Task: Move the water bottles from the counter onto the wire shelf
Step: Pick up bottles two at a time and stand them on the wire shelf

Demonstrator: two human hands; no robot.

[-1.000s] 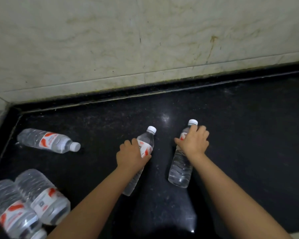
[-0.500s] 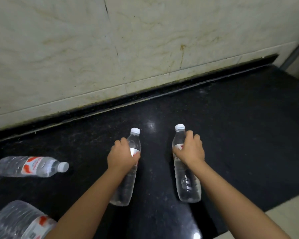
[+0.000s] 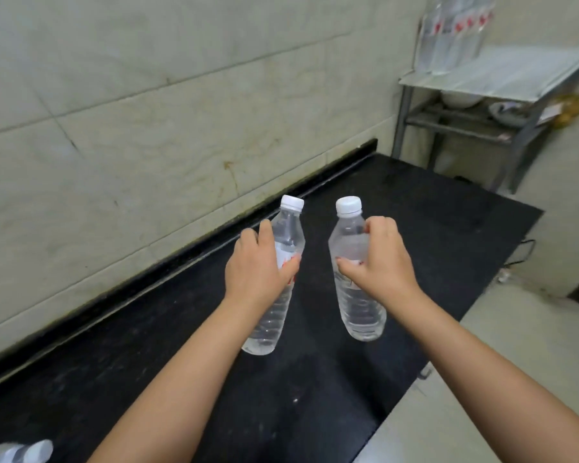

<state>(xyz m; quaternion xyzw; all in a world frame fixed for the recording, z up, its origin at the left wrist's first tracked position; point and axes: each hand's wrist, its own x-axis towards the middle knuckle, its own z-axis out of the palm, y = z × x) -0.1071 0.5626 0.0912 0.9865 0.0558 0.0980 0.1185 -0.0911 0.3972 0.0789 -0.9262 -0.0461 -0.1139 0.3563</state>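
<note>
black counter (image 3: 315,412), tiled wall (image 3: 147,128) – wire shelf (image 3: 502,71) beyond

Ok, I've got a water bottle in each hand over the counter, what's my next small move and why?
Probably carry both toward the wire shelf at the counter's far right end. The left hand and right hand each grip a capped bottle clear of the counter, and bottles already stand on that shelf.

two clear white-capped water bottles (image 3: 355,255) (image 3: 283,262) upright above counter (image 3: 415,228)
</note>
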